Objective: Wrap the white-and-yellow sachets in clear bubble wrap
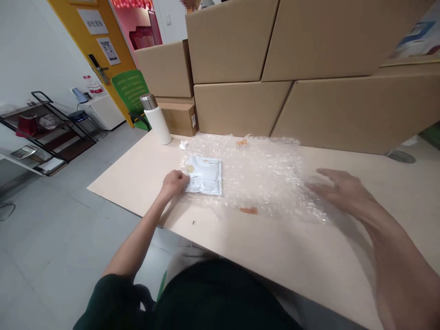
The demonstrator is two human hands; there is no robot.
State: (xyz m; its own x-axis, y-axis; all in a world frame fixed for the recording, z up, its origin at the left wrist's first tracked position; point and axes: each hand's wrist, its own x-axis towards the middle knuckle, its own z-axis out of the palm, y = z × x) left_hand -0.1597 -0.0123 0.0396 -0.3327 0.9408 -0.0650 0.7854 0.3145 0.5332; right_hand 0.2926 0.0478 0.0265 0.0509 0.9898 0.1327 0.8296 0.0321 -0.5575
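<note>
A sheet of clear bubble wrap [261, 169] lies spread flat on the table, with orange-brown tape pieces at its far edge [242, 143] and near edge [249, 210]. On its left part rests a flat white sealed packet [205, 176] with small print and a yellowish round mark. My left hand [175, 182] is closed, its curled fingers against the packet's left side and the wrap's left edge; what they grip is hidden. Over the right edge of the wrap, my right hand [338, 190] is open with fingers apart, slightly blurred. Whether it touches the wrap, I cannot tell.
Large cardboard boxes [240, 107] are stacked along the table's [127, 183] far side. A white bottle with a steel cap [158, 121] stands at the far left corner, near a small crumpled white piece [183, 145]. Beyond are a green chair [132, 89] and a shelf cart [41, 128].
</note>
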